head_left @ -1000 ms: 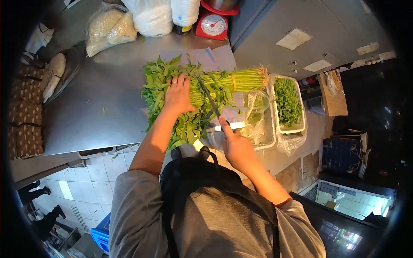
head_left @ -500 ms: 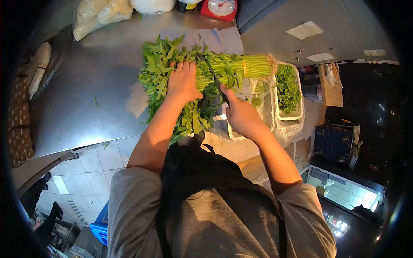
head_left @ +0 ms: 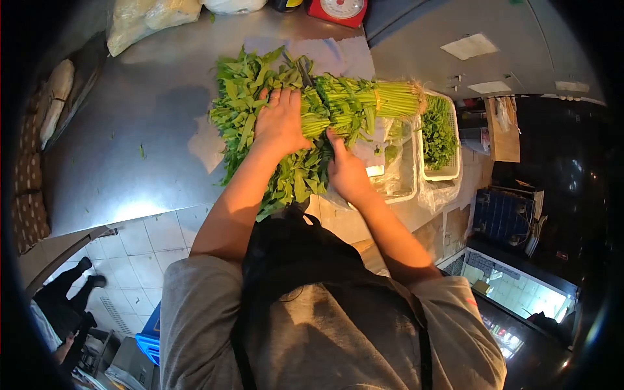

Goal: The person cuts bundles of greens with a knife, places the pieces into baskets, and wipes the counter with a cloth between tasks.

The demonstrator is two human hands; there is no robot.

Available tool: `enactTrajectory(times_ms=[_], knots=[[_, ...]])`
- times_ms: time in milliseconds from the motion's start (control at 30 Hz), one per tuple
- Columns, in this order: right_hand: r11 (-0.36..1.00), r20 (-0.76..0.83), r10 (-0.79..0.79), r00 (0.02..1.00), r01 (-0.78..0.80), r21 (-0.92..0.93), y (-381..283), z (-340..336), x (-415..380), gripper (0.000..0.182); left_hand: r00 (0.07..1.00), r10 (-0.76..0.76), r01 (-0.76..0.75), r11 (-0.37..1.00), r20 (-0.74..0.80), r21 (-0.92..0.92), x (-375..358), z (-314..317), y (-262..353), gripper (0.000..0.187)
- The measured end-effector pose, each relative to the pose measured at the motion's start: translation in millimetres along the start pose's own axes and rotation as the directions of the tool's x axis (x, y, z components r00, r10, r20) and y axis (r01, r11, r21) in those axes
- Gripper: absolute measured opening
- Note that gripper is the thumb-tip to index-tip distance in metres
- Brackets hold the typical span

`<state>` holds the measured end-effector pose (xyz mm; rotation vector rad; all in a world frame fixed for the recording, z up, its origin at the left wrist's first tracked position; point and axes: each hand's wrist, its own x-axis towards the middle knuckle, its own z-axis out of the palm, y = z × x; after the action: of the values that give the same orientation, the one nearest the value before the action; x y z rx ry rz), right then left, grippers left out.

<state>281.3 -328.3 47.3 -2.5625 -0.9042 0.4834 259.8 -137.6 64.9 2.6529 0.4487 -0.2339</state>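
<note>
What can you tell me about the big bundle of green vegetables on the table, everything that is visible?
The bundle of greens is a thick sheaf of long pale-green stalks with dark pointed leaves. It lies flat across the steel table, leafy end to the left, cut stalk ends to the right, where a yellowish band ties it. The left hand presses flat on its middle. The right hand holds a knife whose blade is mostly buried among the leaves.

1 greens bundle (head_left: pixel 305 123), 2 hands (head_left: pixel 281 123) (head_left: pixel 348 172), 1 scale (head_left: pixel 338 10), 2 baskets (head_left: pixel 448 174) (head_left: pixel 406 192).
</note>
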Motion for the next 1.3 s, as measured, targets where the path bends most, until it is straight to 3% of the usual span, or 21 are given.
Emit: enactTrajectory(times_ms=[33, 133, 233, 333, 533, 667, 800, 900, 1000, 1067, 1100, 1133, 1200, 1300], knots=[[0.999, -0.056, -0.04, 0.998, 0.042, 0.031, -0.2, 3.6, 5.8, 0.063, 1.0, 0.005, -0.005, 1.0, -0.014, -0.001, 2.0, 0.3, 0.0, 0.104], [0.999, 0.008, -0.002, 1.0, 0.002, 0.039, 2.4, -4.7, 6.4, 0.062, 1.0, 0.01, -0.01, 1.0, -0.027, -0.003, -1.6, 5.8, -0.3, 0.103], [1.0, -0.045, -0.002, 0.999, 0.002, 0.011, 5.1, -12.6, -1.8, 0.063, 0.998, -0.001, 0.0, 1.0, -0.061, -0.014, -0.7, 1.0, 2.8, 0.102], [0.992, -0.044, 0.122, 0.992, -0.123, -0.031, 4.1, -22.2, -19.7, 0.063, 0.996, 0.004, -0.003, 1.0, -0.091, 0.012, -1.9, 4.1, 1.0, 0.101], [0.99, -0.43, 0.124, 0.894, -0.082, 0.115, 38.3, -46.0, -22.2, 0.062, 0.994, 0.018, -0.018, 1.0, -0.109, 0.0, -0.8, 9.0, 0.7, 0.102], [0.997, -0.347, -0.053, 0.936, 0.032, -0.066, 30.6, -64.9, -2.6, 0.061, 0.995, 0.031, -0.026, 0.998, -0.099, 0.052, 0.1, 6.7, 1.4, 0.104], [0.874, -0.142, -0.197, 0.97, 0.109, -0.474, 21.0, -63.1, 55.9, 0.063, 0.997, 0.001, 0.001, 1.0, -0.08, 0.022, -0.5, 6.7, 3.0, 0.105], [0.756, -0.188, -0.374, 0.908, 0.181, -0.629, 44.4, -39.9, 91.9, 0.058, 0.998, -0.009, 0.008, 1.0, -0.063, -0.007, -0.1, 5.1, 4.2, 0.104], [0.792, -0.351, -0.433, 0.83, 0.165, -0.587, 36.6, -33.3, 72.0, 0.048, 0.997, 0.039, -0.035, 0.998, -0.065, 0.056, 1.1, 6.9, -0.4, 0.106], [0.974, -0.553, -0.204, 0.808, 0.112, -0.196, 19.6, -17.4, 37.7, 0.034, 0.997, 0.071, -0.069, 0.989, -0.005, 0.134, 4.7, -0.2, 1.1, 0.11], [0.982, -0.442, 0.121, 0.889, -0.041, 0.185, 8.3, -5.1, 18.5, 0.033, 0.995, 0.075, -0.086, 0.979, 0.066, 0.184, 6.0, -13.8, 4.8, 0.114], [0.929, -0.308, 0.213, 0.927, -0.094, 0.359, -1.8, 1.3, 1.7, 0.033, 0.988, 0.076, -0.106, 0.966, 0.135, 0.234, 10.3, -23.8, 6.4, 0.118], [0.758, -0.109, 0.352, 0.929, -0.215, 0.616, -8.3, 30.3, -14.5, 0.052, 0.966, 0.134, -0.184, 0.958, 0.222, 0.222, 28.5, -34.7, -4.3, 0.124], [0.564, -0.058, 0.378, 0.924, -0.18, 0.806, -19.4, 48.5, -10.2, 0.063, 0.942, 0.235, -0.279, 0.946, 0.24, 0.165, 48.9, -49.0, -16.5, 0.118]])
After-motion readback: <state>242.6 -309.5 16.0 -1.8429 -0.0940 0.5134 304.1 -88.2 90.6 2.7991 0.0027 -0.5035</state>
